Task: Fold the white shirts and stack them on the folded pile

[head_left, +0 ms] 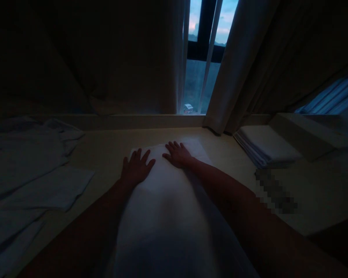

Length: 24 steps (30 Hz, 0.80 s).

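Note:
A white cloth (162,185) lies spread over the pale surface in front of me, its near part running down towards my body and blurred. My left hand (136,166) rests on its far left edge, palm down with the fingers spread. Farther right, my right hand (177,153) lies flat near the cloth's far edge, fingers apart and pointing away from me. Neither hand grasps anything. The dim light hides the cloth's exact kind.
Loose pale cloths (40,166) lie at the left. On the right are a stack of folded cloths (269,143), a box-like object (304,135) and a blurred-out dark item (275,191). Curtains (234,69) hang beside a narrow window gap (197,85) at the back.

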Each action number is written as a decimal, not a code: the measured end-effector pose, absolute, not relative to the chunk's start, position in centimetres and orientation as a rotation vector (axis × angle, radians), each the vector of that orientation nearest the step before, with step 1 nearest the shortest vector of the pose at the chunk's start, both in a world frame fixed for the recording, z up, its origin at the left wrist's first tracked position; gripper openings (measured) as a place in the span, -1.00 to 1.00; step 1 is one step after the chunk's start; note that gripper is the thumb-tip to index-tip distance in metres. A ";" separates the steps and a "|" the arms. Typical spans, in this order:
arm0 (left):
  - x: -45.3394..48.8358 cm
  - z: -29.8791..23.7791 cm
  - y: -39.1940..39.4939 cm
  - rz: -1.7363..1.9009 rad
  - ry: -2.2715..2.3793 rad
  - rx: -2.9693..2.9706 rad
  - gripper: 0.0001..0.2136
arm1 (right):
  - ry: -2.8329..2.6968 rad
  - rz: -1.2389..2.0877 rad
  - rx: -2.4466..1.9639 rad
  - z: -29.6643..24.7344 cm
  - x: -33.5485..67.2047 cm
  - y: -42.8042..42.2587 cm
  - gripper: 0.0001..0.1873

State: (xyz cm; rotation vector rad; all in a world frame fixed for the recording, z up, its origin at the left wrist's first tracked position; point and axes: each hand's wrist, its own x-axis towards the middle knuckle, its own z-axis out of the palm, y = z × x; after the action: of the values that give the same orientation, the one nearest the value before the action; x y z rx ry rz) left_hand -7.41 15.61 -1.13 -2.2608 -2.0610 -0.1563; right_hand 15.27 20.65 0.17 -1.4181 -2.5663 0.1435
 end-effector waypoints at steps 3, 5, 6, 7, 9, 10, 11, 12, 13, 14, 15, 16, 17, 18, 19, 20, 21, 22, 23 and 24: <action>-7.7 -1.5 15.8 -0.138 -2.062 -2.270 -0.33 | -2.459 0.229 -1.672 0.0 20.0 21.9 -0.12; -7.7 -1.3 16.0 -0.113 -2.077 -2.277 -0.33 | -2.377 0.263 -1.823 0.4 23.4 22.3 -0.12; -7.7 -1.0 16.1 -0.095 -2.096 -2.282 -0.34 | -2.354 0.258 -1.878 0.7 24.9 22.1 -0.13; -7.6 -0.6 16.2 -0.080 -2.120 -2.283 -0.34 | -2.333 0.231 -1.913 1.2 26.2 21.6 -0.13; -7.1 0.3 15.9 -0.079 -2.154 -2.259 -0.33 | -2.321 0.155 -1.925 2.3 27.5 19.3 -0.15; -6.5 0.9 15.2 -0.102 -2.152 -2.236 -0.33 | -2.336 0.114 -1.890 2.8 27.5 17.4 -0.16; -5.8 1.4 14.1 -0.136 -2.131 -2.216 -0.32 | -2.365 0.096 -1.845 3.1 27.1 15.1 -0.17; -4.8 1.8 12.5 -0.172 -2.089 -2.213 -0.32 | -2.434 0.079 -1.747 3.3 26.4 12.5 -0.19; -3.7 2.1 10.5 -0.203 -2.032 -2.231 -0.32 | -2.492 0.076 -1.641 3.4 25.4 9.6 -0.21; -2.6 2.3 8.3 -0.214 -1.967 -2.283 -0.33 | -2.522 0.100 -1.570 3.2 24.4 6.8 -0.23; -1.6 2.2 5.8 -0.210 -1.892 -2.361 -0.35 | -2.535 0.141 -1.528 3.0 23.5 4.1 -0.25; -0.7 2.0 3.4 -0.206 -1.829 -2.435 -0.36 | -2.538 0.186 -1.515 2.7 22.8 1.7 -0.29; -0.2 1.7 1.3 -0.203 -1.810 -2.477 -0.37 | -2.533 0.226 -1.527 2.4 22.3 -0.2 -0.30; 0.0 1.3 -0.4 -0.196 -1.833 -2.488 -0.37 | -2.510 0.247 -1.562 2.0 22.1 -1.5 -0.29; -0.2 0.9 -1.6 -0.188 -1.875 -2.477 -0.36 | -2.481 0.264 -1.609 1.7 22.3 -2.3 -0.29; -0.7 0.6 -2.3 -0.179 -1.911 -2.464 -0.35 | -2.445 0.270 -1.662 1.5 22.7 -2.6 -0.27; -1.4 0.4 -2.5 -0.170 -1.942 -2.449 -0.35 | -2.406 0.270 -1.717 1.3 23.2 -2.5 -0.26; -2.2 0.3 -2.2 -0.158 -1.956 -2.444 -0.36 | -2.371 0.269 -1.766 1.1 23.9 -2.1 -0.24; -2.9 0.5 -1.7 -0.141 -1.956 -2.449 -0.37 | -2.341 0.265 -1.810 1.1 24.6 -1.6 -0.24; -3.5 0.8 -1.0 -0.120 -1.953 -2.453 -0.37 | -2.319 0.260 -1.846 1.1 25.2 -1.1 -0.23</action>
State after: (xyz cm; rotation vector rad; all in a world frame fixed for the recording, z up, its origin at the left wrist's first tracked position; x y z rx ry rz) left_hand -3.46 -1.02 0.78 -2.4528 -1.9533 -0.1196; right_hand 25.18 -1.10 1.06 -1.8458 -2.3190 0.2600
